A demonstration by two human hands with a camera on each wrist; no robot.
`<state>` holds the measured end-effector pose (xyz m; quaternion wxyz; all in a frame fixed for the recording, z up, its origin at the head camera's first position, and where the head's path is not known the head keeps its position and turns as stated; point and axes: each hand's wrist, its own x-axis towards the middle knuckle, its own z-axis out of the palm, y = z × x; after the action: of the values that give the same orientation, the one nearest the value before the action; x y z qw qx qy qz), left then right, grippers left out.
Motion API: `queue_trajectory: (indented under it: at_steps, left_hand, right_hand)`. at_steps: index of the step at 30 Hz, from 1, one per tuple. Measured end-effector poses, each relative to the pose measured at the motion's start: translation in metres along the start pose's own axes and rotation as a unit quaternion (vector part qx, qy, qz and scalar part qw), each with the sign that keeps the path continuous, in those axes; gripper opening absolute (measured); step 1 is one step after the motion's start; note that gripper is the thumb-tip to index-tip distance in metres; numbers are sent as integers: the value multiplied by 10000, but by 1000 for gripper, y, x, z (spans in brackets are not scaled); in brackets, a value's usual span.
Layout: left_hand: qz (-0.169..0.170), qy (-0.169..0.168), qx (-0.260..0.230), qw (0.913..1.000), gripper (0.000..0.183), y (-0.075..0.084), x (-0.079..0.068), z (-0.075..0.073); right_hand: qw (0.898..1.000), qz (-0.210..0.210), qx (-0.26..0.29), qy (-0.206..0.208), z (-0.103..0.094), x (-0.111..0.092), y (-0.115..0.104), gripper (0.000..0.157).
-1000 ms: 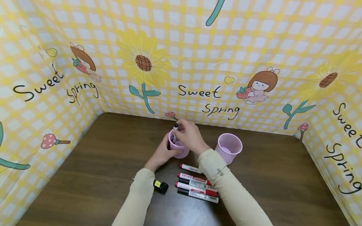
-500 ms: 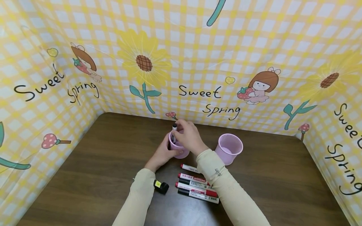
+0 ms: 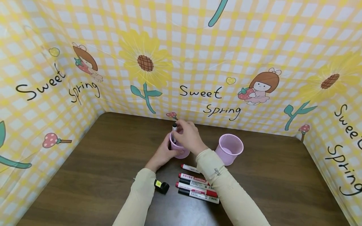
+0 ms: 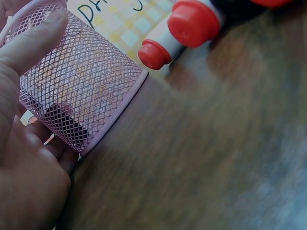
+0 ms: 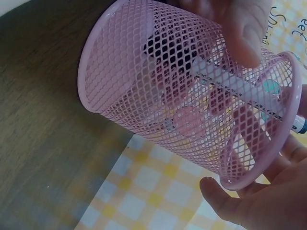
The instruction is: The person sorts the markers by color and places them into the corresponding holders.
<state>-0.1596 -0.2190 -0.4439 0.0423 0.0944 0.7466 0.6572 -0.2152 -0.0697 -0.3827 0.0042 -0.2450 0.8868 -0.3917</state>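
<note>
A pink mesh pen cup [image 3: 180, 153] stands upright on the dark wooden table. My left hand [image 3: 162, 154] grips it round its left side, with the thumb across the front of the mesh [image 4: 91, 81]. Inside the cup is a black-and-white marker [image 3: 174, 128], nearly upright against the left side, its top end above the rim. My right hand [image 3: 189, 136] reaches over the cup and pinches this marker near the rim. Through the mesh in the right wrist view, the marker [image 5: 235, 85] has its black lower part near the cup's bottom.
A second pink mesh cup [image 3: 229, 150] stands to the right. Several red and black markers [image 3: 195, 192] lie in a stack of rows in front, partly under the right sleeve. A black strap with a yellow label [image 3: 161, 186] is by the left wrist. Patterned cloth walls [image 3: 209, 56] enclose the table.
The marker's top has tipped very slightly left, and the right forearm has shifted a little left with it. Both hands otherwise stay at the same cup.
</note>
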Motion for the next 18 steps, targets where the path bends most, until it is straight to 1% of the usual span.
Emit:
queue_trajectory:
  at_steps: [4, 8, 11, 15, 18]
  left_hand:
    - [3, -40, 26, 10000, 90, 1, 2, 0]
    - [82, -12, 25, 10000, 88, 1, 3, -1]
    - [200, 9, -19, 9998, 87, -2, 4, 0]
    - [362, 79, -110, 9993, 88, -24, 9, -1]
    - [341, 162, -142, 9992, 88, -39, 15, -1]
  right_hand:
    - [9999, 10, -148, 46, 0, 0, 2, 35]
    - [9997, -41, -219, 91, 0, 0, 4, 36]
    - [9998, -74, -163, 87, -2, -2, 5, 35]
    - [9997, -154, 19, 166, -9, -8, 4, 35]
    - [9990, -246, 129, 354, -20, -18, 2, 36]
